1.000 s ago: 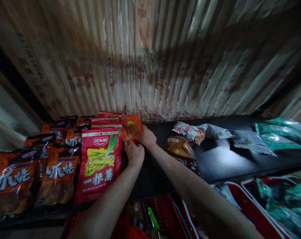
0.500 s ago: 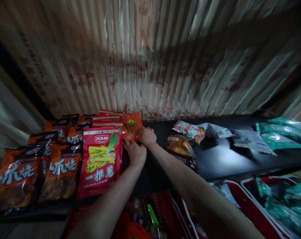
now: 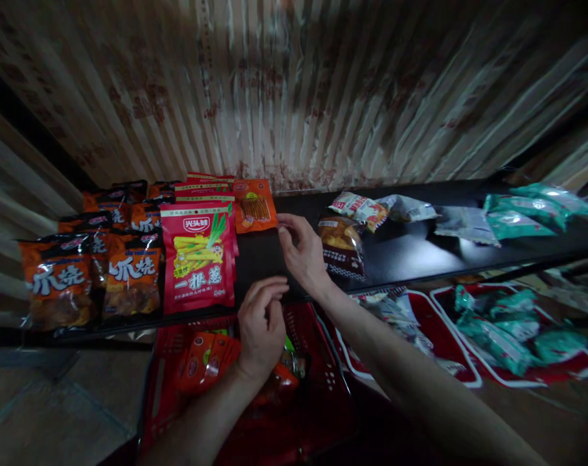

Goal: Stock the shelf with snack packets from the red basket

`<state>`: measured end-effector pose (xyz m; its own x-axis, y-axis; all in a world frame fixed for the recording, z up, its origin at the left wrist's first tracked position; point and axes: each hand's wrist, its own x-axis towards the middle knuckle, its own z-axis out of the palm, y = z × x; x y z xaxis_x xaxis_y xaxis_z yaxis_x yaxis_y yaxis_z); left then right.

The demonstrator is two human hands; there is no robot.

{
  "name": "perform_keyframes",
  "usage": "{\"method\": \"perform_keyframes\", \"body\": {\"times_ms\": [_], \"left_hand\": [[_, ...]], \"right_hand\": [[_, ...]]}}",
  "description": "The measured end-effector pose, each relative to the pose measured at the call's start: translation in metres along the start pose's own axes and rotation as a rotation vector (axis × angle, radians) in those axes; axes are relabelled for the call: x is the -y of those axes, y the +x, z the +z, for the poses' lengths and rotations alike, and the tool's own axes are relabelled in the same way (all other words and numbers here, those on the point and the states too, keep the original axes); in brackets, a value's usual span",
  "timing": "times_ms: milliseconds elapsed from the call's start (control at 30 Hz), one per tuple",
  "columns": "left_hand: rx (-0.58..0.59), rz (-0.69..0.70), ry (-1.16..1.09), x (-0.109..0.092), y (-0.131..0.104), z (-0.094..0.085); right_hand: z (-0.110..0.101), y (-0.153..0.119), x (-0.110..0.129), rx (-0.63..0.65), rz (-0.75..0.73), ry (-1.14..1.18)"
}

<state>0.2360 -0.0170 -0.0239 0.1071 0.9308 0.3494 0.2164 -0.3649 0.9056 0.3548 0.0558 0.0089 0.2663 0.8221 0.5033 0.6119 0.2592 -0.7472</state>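
Dim light; long dark shelf (image 3: 420,249) against a striped, curtain-like backing.

Left hand (image 3: 261,327): raised in front of the shelf edge, above a red basket (image 3: 318,414). Fingers curled loosely inward, thumb near the fingertips; nothing seen in its grip. Not touching any packet.

Right hand (image 3: 301,249): over the shelf, fingers loosely spread and slightly bent, grip empty. Fingertips just beside the lower right corner of a small orange packet (image 3: 254,206); contact cannot be confirmed. Orange packet lying at the back of the shelf, up and to the left of that hand, close to the backing, and well apart from the left hand.

Immediately left of the orange packet: a row of red snack packets (image 3: 199,255), overlapped front to back, foremost showing yellow sticks and green stalks. Further left: rows of orange-and-black packets (image 3: 129,278).

Right of the right hand, just beside it: a dark packet with a clear window (image 3: 341,249). Behind that: a white-and-red packet (image 3: 357,208) and a silvery packet (image 3: 410,208). Far right end of shelf: teal packets (image 3: 527,217).

Below shelf: red basket holding orange packets (image 3: 204,362); to the right, a second red basket (image 3: 473,378) holding further teal packets (image 3: 498,323).
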Motion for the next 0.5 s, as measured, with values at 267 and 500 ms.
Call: {"method": "perform_keyframes", "body": {"times_ms": [267,500], "left_hand": [[-0.036,-1.194,-0.218,0.085,-0.121,-0.015],[-0.068,-1.245,-0.078,0.126,-0.165,-0.04]], "right_hand": [[-0.023,-0.155,0.027,0.659,0.304,-0.05],[-0.027,-0.196,0.025,1.429,0.15,-0.44]]}}
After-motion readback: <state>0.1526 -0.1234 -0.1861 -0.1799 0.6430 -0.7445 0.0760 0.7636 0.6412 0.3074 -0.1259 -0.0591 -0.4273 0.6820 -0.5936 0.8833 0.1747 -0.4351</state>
